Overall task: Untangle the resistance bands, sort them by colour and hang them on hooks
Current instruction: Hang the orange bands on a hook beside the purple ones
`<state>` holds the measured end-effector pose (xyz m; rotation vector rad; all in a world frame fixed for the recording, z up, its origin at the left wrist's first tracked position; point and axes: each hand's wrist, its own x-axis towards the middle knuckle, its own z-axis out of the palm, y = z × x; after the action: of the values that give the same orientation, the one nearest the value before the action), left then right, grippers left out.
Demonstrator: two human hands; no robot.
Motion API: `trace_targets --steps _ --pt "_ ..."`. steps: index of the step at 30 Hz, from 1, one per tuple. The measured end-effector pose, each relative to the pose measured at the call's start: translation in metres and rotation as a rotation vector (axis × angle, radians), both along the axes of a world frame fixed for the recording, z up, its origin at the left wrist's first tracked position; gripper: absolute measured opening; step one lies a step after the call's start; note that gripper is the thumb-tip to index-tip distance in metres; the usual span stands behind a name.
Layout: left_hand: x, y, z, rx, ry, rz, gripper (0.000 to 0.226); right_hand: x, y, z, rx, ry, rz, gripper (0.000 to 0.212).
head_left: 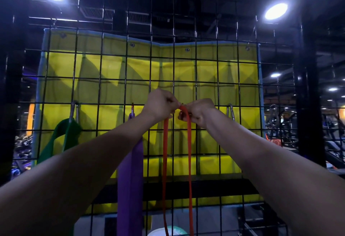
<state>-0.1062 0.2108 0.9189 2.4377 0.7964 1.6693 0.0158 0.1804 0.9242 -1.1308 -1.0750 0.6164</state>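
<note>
A thin orange-red band (189, 153) hangs as a long loop down the black wire grid (207, 78). Its top sits between my two hands at the grid's middle. My right hand (198, 113) pinches the band's top with curled fingers. Close beside it, my left hand (160, 105) curls its fingers at the same spot, on something small and hidden. A wide purple band (130, 185) hangs from a carabiner hook (132, 113) just left of my left wrist. A green band (61, 138) hangs from a hook (73, 108) farther left.
An empty silver carabiner (231, 112) hangs on the grid right of my hands, and another (273, 116) farther right. A yellow padded mat (115, 71) hangs behind the grid. Gym equipment fills the dim background. A pale round object (168, 231) lies below.
</note>
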Motion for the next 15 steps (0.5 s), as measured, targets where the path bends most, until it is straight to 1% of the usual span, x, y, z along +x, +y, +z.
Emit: trace_targets --steps 2,4,7,10,13,15 --pt "-0.0029 0.0033 0.0023 -0.062 0.018 -0.008 0.011 0.0009 -0.0010 0.0011 0.002 0.000 0.024 0.031" --pt "-0.0036 0.0030 0.0049 -0.015 0.048 0.002 0.011 0.0017 -0.0027 0.0020 -0.002 -0.026 0.044 0.030" --pt "-0.0049 -0.0007 0.0057 0.080 0.137 -0.039 0.010 0.0058 -0.0035 0.0023 -0.026 -0.079 0.080 0.017" --pt "-0.0067 0.0006 0.0051 0.102 0.171 -0.027 0.011 0.0091 -0.0013 0.0034 -0.044 -0.083 0.095 0.014" --pt "-0.0056 0.0013 0.0077 0.074 0.178 -0.012 0.013 0.0082 0.0017 0.0033 -0.038 -0.067 0.092 0.013" --pt "-0.0056 -0.0007 0.0106 0.053 0.205 0.001 0.014 0.0077 0.0029 0.0029 -0.030 -0.060 0.087 0.017"
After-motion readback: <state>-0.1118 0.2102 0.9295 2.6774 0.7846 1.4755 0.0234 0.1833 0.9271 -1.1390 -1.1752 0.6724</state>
